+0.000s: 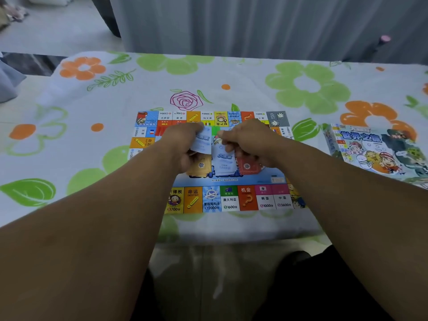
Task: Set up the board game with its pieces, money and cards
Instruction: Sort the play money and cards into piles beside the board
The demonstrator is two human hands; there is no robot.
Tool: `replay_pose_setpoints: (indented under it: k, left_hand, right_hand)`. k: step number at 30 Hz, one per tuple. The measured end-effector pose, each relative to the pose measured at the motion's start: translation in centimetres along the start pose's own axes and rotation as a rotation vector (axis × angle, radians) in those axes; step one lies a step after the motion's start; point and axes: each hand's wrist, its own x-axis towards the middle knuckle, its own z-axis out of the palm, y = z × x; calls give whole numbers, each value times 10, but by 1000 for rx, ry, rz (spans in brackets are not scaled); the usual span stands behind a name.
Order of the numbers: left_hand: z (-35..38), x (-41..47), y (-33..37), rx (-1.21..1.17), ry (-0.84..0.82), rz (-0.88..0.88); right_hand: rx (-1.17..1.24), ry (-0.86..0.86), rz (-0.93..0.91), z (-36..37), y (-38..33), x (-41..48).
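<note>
Left hand over mid-board, fingers curled round a few blue cards; cards stick out past its thumb side, toward the right hand. Right hand level with it, just beside, knuckles up, fingers curled inward toward the left hand. Fingertips sit close to the edge of the held cards. Cannot tell if they pinch a card or hold nothing.

Blue pile lies face up directly below the gap between the hands, nearer the body. Its top edge is tucked under the right fingers. Yellow deck sits below the left hand, touching or just beside the pile's left edge, partly hidden by the wrist. Red deck sits below the right hand, just beside the pile's other edge.

Board lies flat under both hands. Its coloured squares show beyond the knuckles and along the near edge under the forearms. Print too blurred to read mid-board.

Box with cartoon cover lies well out past the right forearm, apart from the board. Flowered cloth under everything.
</note>
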Motion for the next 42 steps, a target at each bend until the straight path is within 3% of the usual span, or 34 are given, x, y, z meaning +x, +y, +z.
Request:
replay_pose_setpoints:
  k: [7,15,27,30,34,42]
  left_hand:
    - [6,-8,1,-21,-68,-17]
    - [-3,-1,5,35,179,15]
    - [-15,2,7,136,181,40]
    - [-20,-1,6,94,213,4]
    - [-24,-2,4,173,209,-43]
    - [-22,-9,5,265,151,-139]
  right_hand:
    - [98,-47,2,8,-8,-2]
    - [-137,-13,121,-11,11,-2]
    - [-154,127,90,-7,4,-2]
    - [-272,55,-7,1,-4,-4]
    - [-226,-53,-120,20,-15,-8]
    - [-375,-111,-93,44,-18,-8]
